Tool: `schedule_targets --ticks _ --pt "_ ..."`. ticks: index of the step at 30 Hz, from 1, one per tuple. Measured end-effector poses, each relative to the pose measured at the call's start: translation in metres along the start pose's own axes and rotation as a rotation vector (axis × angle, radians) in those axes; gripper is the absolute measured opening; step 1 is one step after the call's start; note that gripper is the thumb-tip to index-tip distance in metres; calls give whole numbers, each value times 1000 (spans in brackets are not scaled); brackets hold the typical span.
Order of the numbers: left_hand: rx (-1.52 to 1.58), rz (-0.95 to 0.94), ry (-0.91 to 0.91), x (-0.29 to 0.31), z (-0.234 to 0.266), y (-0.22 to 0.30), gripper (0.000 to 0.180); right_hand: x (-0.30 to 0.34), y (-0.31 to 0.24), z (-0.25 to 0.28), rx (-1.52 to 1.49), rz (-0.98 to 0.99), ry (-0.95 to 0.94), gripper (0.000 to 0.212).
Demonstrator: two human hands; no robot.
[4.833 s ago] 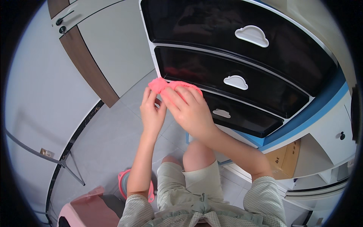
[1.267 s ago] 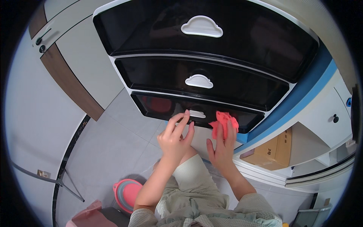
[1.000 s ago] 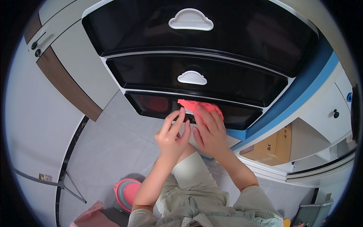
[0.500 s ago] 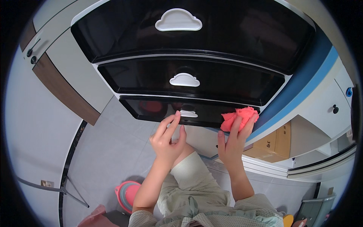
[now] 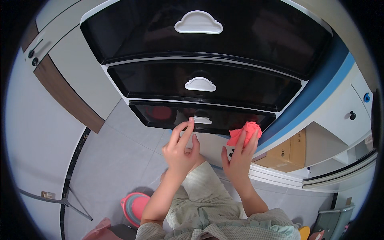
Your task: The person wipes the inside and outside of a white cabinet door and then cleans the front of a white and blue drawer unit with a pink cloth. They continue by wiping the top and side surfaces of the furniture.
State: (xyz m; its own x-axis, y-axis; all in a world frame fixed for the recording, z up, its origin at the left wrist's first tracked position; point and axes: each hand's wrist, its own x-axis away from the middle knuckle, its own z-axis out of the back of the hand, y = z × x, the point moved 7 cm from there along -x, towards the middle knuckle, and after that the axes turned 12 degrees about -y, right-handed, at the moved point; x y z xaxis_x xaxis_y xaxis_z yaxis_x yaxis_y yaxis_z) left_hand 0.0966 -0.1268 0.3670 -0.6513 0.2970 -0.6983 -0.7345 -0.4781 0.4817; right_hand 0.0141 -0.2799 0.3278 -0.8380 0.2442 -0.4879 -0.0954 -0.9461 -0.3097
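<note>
A crumpled pink cloth (image 5: pixel 249 131) is under the fingers of my right hand (image 5: pixel 238 163), pressed at the lower right edge of the bottom black drawer (image 5: pixel 230 116). My left hand (image 5: pixel 177 153) is raised beside the drawer's small white cloud-shaped handle (image 5: pixel 203 120). Its fingers are bent with the thumb held apart, and nothing shows between them. One fingertip overlaps the handle's left end; whether it touches cannot be made out. Above are the middle drawer (image 5: pixel 152 82) and the larger top drawer (image 5: pixel 140 32), both glossy black with white cloud handles.
A blue panel edge (image 5: pixel 320 96) and a white cabinet (image 5: pixel 336 124) stand close on the right, with a cardboard box (image 5: pixel 286 154) in its open compartment. A pink and grey basin (image 5: pixel 137 206) sits on the tiled floor. A thin metal stand (image 5: pixel 76 206) is at the left.
My right hand and the pink cloth have moved left and down along the bottom drawer's edge. The left hand stays by the handle, and the view has shifted slightly.
</note>
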Motion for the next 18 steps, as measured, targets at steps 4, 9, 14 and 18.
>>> schedule_targets --ticks 4,9,14,18 --pt "18 -12 1 1 0 -2 53 -12 -6 11 -53 0 35 71" --pt "111 32 -61 0 1 -3 55 -25 -5 25 -42 -11 228 73" --pt "183 41 -78 1 -1 -8 60 -6 -5 -15 0 81 176 66" --pt "213 98 -100 2 -2 -8 62 1 -26 -34 24 224 85 48"
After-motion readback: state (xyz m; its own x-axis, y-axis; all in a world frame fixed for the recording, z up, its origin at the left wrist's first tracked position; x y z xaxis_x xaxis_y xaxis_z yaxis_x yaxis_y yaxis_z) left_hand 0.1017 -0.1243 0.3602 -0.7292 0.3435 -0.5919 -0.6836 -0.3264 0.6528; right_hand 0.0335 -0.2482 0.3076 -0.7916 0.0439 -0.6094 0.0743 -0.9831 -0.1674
